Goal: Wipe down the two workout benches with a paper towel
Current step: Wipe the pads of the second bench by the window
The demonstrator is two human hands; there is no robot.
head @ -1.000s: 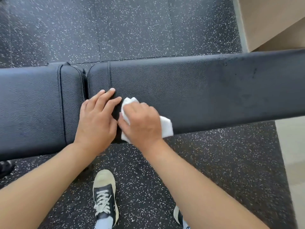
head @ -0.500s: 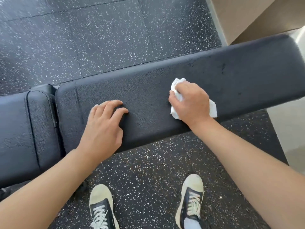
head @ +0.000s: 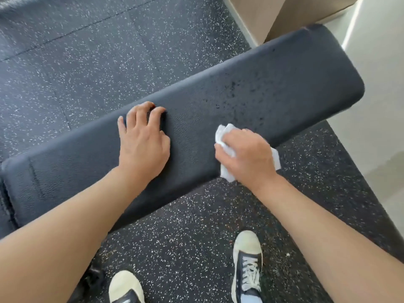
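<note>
Towel (head: 226,147) mostly hidden under right hand (head: 248,156); only crumpled edges show at fingers, wrist side and bench's near edge. Bench (head: 273,88) cut off at left frame edge; its frame and legs hidden under the pad. Left shoe (head: 125,287) cut by bottom edge. Dark object (head: 93,278) by left forearm, partly covered, unidentifiable. Both forearms run out of frame

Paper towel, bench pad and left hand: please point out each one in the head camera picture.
paper towel (head: 225,133), head view, on the crumpled white end sticking out past the right hand's fingers.
bench pad (head: 284,84), head view, on its bare spotted top near the far end.
left hand (head: 144,143), head view, on the back of the hand.
</note>
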